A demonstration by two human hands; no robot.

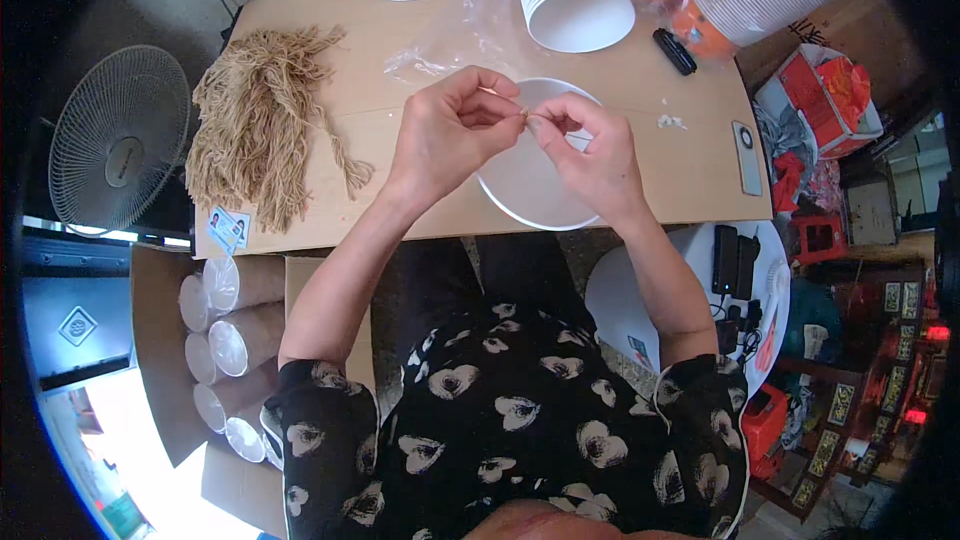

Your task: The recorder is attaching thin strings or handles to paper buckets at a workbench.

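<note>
My left hand [445, 135] and my right hand [598, 158] meet in front of me above the table. Thumb and forefinger of each are pinched together, tip to tip. Between the tips is something tiny and brownish, too small to name. Just below the hands stands a round white tub [530, 198], partly hidden by them. To the left of my left hand lies a loose heap of tan cords [265, 130], one bunch trailing towards the tub.
Stacked white paper tubs [575, 15] and a clear plastic bag [465, 40] lie at the back. A black clip-like object [674, 51] and a phone [747, 158] are on the right. A fan [122, 155] stands left; a carton [160, 340] holds clear-lidded cylinders [245, 340].
</note>
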